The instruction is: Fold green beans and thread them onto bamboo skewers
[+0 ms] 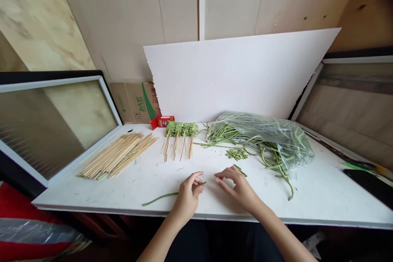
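Observation:
My left hand [189, 191] is closed around a long green bean [159, 199] near the table's front edge. One end of the bean trails to the left on the table, and its tip pokes out past my fingers on the right. A short gap away, my right hand [236, 186] has thumb and forefinger apart, with nothing visible between them. Just beyond its knuckles lie cut bean pieces [240, 170]. Farther back is a small pile of short bean pieces [236, 154].
Bamboo skewers [116, 153] lie loose at left. Skewered bean bundles [181, 128] sit at the back middle beside a small red box [162, 121]. A clear plastic bag [294, 143] of long beans spreads at back right. A white board [239, 77] stands behind.

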### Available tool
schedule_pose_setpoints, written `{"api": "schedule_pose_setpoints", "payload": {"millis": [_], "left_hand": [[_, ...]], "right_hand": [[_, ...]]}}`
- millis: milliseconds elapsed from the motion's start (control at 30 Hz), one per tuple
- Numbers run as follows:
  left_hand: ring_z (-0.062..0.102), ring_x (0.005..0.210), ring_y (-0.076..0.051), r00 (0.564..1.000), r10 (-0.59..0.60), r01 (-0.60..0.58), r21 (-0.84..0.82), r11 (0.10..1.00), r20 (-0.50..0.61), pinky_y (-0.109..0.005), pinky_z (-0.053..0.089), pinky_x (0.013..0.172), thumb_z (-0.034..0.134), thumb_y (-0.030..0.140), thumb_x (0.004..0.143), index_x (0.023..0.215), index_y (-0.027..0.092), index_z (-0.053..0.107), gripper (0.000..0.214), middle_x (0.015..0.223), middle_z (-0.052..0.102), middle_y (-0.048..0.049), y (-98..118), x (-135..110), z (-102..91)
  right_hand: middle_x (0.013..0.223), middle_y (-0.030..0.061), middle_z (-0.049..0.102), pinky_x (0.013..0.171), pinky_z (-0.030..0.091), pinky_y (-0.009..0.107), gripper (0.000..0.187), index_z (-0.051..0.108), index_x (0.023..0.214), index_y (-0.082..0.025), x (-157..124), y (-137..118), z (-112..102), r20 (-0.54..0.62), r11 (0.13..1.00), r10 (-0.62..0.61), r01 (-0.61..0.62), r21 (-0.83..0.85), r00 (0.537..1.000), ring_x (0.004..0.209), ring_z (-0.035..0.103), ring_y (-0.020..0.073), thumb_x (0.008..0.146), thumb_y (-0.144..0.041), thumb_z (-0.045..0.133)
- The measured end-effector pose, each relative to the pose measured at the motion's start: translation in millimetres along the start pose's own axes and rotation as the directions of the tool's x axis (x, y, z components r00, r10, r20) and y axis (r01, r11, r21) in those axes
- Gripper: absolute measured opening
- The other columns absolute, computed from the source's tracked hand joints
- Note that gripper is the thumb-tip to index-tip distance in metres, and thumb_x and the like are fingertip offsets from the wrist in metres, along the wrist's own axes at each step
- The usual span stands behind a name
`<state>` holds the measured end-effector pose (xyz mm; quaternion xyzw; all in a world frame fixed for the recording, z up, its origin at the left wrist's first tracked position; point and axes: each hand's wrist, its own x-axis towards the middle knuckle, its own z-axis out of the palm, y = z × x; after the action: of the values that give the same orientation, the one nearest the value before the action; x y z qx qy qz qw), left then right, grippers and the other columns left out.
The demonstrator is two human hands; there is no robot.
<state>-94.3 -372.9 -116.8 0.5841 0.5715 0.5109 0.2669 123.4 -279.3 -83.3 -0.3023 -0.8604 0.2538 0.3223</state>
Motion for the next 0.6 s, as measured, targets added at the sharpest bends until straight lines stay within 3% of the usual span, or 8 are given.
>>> {"api": "schedule_pose_setpoints", "payload": {"millis": [100,167,267,433,600], "left_hand": [[0.069,0.084,-0.02,1.0,-0.028,0.028,-0.072,0.997,0.013,-0.037,0.057,0.085,0.065,0.019,0.094,0.135,0.019,0.063,0.041,0.092,0.071,-0.0048,-1,-1,1.6],[0.07,0.083,-0.02,0.999,-0.026,0.028,-0.1,0.995,0.021,-0.036,0.058,0.084,0.066,0.021,0.093,0.133,0.018,0.064,0.039,0.09,0.072,-0.0046,-1,-2,2.3],[0.07,0.079,-0.019,0.999,-0.016,0.02,-0.115,0.993,0.031,-0.035,0.058,0.08,0.067,0.019,0.091,0.131,0.018,0.065,0.04,0.087,0.072,-0.004,1,-2,4.0],[0.073,0.087,-0.022,0.998,0.037,-0.031,-0.133,0.991,0.048,-0.037,0.058,0.087,0.071,0.021,0.09,0.124,0.018,0.07,0.034,0.09,0.077,-0.0067,1,-3,8.3],[0.072,0.096,-0.026,0.996,0.06,-0.058,0.038,0.998,-0.058,-0.04,0.056,0.094,0.074,0.022,0.087,0.117,0.019,0.076,0.031,0.098,0.078,-0.0098,-3,-4,8.5]], "right_hand": [[0.099,0.0102,0.078,0.088,0.053,0.04,0.034,0.08,0.115,-0.022,-5,-16,20,0.036,0.995,-0.023,0.019,0.102,0.999,0.099,0.067,0.0279,0.1,-0.049,0.067],[0.095,0.0101,0.078,0.086,0.053,0.039,0.031,0.081,0.108,-0.021,-7,-20,28,0.023,0.991,-0.039,0.035,0.129,0.999,0.095,0.067,0.0276,0.099,-0.048,0.067],[0.092,0.01,0.077,0.084,0.053,0.038,0.031,0.083,0.099,-0.021,-9,-22,33,-0.032,0.989,-0.032,0.036,0.146,0.999,0.09,0.068,0.0264,0.099,-0.047,0.066],[0.093,0.0105,0.078,0.075,0.052,0.035,0.039,0.084,0.107,-0.02,-10,-20,35,-0.038,0.981,-0.002,0.009,0.193,0.999,0.082,0.068,0.0247,0.094,-0.054,0.071],[0.099,0.013,0.081,0.075,0.052,0.038,0.043,0.082,0.095,-0.018,-10,-5,37,-0.089,0.953,0.103,-0.073,0.296,0.991,0.085,0.072,0.0279,0.094,-0.058,0.066]]}}
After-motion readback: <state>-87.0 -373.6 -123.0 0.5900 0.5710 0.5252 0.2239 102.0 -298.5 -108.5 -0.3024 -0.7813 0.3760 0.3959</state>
